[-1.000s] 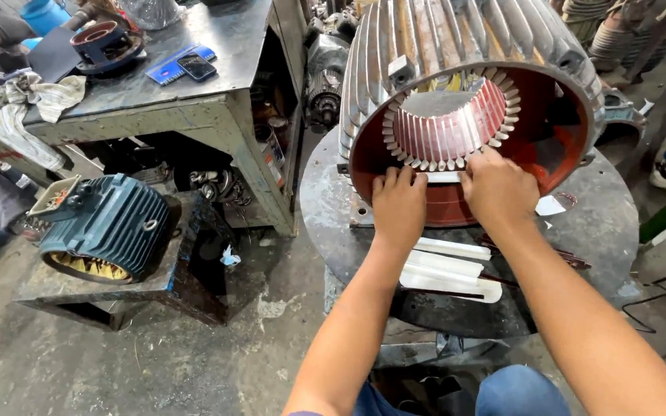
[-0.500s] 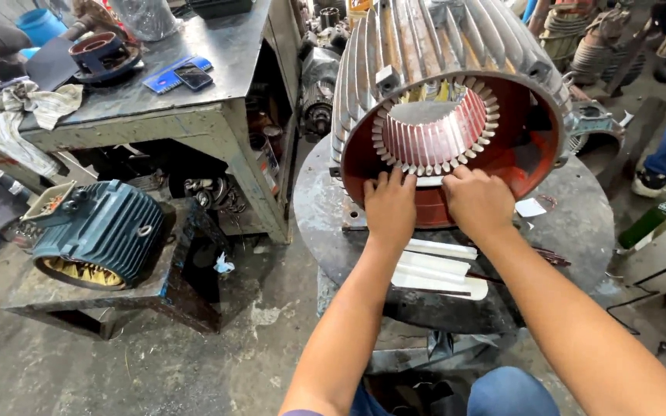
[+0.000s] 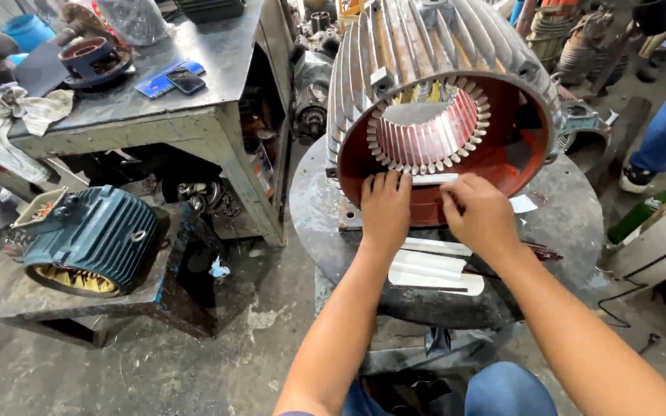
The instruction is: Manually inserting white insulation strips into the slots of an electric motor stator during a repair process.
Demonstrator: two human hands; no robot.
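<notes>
White insulation strip pinched in right hand at near lip of red stator housing on round surface, left hand flat, open beside it; slot-lining step, next needs aligning strip with a slot.

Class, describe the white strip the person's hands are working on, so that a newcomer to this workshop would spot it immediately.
Find the big ribbed grey motor housing with the red interior lying on the round metal stand. At the lower edge of its slotted core, between the left hand and right hand, sits a narrow white paper strip. The other white sheets lie lower, on the stand.
</notes>
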